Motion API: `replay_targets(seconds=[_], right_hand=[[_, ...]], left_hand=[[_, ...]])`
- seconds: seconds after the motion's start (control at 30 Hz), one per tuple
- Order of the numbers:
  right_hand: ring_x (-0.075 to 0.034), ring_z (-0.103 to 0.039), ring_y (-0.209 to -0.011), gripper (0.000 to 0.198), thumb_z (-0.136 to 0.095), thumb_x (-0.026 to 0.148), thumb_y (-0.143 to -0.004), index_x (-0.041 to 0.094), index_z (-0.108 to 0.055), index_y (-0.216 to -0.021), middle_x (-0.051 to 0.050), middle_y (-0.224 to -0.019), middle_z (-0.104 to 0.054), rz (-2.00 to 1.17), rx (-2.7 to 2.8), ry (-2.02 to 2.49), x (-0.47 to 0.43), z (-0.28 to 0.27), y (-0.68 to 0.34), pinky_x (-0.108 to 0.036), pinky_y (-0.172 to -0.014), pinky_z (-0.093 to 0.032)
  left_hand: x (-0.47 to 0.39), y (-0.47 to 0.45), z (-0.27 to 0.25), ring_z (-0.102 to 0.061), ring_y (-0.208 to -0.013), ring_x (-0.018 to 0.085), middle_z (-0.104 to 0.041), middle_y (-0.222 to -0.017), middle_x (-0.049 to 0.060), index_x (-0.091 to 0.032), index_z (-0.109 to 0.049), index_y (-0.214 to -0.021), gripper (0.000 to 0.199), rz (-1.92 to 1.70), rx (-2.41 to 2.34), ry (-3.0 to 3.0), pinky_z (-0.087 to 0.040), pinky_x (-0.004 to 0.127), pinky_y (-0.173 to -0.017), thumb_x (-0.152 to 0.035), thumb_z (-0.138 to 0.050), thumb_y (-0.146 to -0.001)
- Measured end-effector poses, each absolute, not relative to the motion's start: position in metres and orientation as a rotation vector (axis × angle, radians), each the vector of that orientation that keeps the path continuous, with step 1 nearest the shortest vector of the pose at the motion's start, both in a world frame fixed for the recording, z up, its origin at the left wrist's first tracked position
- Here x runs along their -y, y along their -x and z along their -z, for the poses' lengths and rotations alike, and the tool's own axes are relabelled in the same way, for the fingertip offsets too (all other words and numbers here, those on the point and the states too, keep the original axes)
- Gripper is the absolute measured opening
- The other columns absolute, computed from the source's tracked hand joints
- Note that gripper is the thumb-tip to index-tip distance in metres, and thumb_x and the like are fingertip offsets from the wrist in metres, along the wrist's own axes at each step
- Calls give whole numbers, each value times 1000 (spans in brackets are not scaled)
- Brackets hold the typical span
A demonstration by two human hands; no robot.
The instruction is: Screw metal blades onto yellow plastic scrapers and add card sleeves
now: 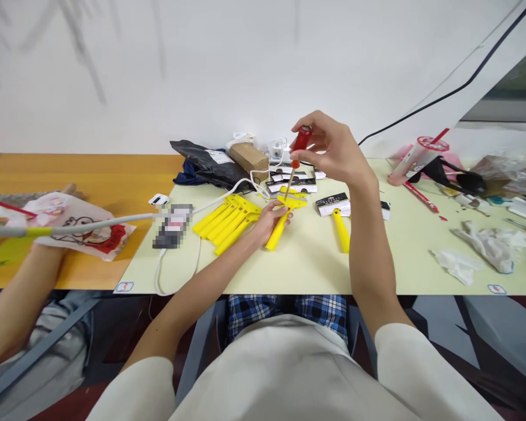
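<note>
My right hand grips the red handle of a screwdriver, holding it upright. The shaft points down to the head of a yellow plastic scraper handle; whether the tip sits in a screw is too small to tell. My left hand pinches that yellow piece near its head and steadies it on the table. Left of it lies a row of several similar yellow handles. To the right rests another yellow handle, its upper end against a black-and-white packet.
More black-and-white packets, a cardboard box and a black plastic bag lie behind. A white cable crosses the left side. Rightward are a cup and crumpled tissue. Another person's arm rests at left.
</note>
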State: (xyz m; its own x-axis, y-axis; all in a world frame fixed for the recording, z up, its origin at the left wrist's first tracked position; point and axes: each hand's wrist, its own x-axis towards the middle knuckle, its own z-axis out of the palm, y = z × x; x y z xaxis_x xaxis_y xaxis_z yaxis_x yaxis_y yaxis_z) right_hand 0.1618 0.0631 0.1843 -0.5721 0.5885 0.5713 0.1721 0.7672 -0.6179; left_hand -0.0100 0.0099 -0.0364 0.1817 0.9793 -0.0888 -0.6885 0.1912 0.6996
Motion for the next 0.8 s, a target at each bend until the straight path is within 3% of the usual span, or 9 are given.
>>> replay_targets(seconds=[0.17, 0.37, 0.57, 0.67, 0.8], right_hand=[[-26, -67, -86, 45, -84, 62, -82, 37, -70, -115, 0, -96, -73, -461, 2173, 625, -71, -180, -164, -51, -85, -63], [-28, -66, -106, 55, -75, 69, -86, 41, -65, -133, -2, -124, -74, -660, 2218, 550, -59, -185, -160, -52, -95, -60], [-29, -68, -90, 40, -76, 63, -88, 37, -69, -118, -1, -96, -75, -584, 2233, 592, -55, -187, -159, -55, -93, -59], [-31, -66, -94, 33, -72, 61, -93, 37, -71, -117, -4, -99, -73, -451, 2219, 612, -58, -183, -156, -56, -94, -58], [-32, -65, -110, 52, -74, 67, -88, 44, -67, -134, -2, -113, -76, -594, 2196, 573, -64, -177, -154, -57, -103, -55]], left_hand=[[-8, 9, 32, -70, -77, 15, -71, -98, 4, -22, -54, -104, 52, -1271, -632, -559, -47, 24, -62, -16, -93, -70], [-7, 9, 30, -70, -78, 14, -70, -99, 4, -21, -54, -102, 52, -1279, -662, -549, -47, 23, -63, -16, -94, -69], [-7, 9, 30, -69, -78, 14, -68, -99, 3, -21, -54, -104, 49, -1273, -632, -574, -47, 23, -63, -16, -91, -73], [-8, 10, 33, -69, -80, 15, -68, -100, 4, -22, -54, -105, 48, -1277, -641, -565, -48, 23, -63, -15, -90, -74], [-9, 10, 34, -69, -80, 14, -67, -99, 3, -22, -52, -101, 45, -1287, -628, -540, -49, 22, -64, -14, -88, -76]])
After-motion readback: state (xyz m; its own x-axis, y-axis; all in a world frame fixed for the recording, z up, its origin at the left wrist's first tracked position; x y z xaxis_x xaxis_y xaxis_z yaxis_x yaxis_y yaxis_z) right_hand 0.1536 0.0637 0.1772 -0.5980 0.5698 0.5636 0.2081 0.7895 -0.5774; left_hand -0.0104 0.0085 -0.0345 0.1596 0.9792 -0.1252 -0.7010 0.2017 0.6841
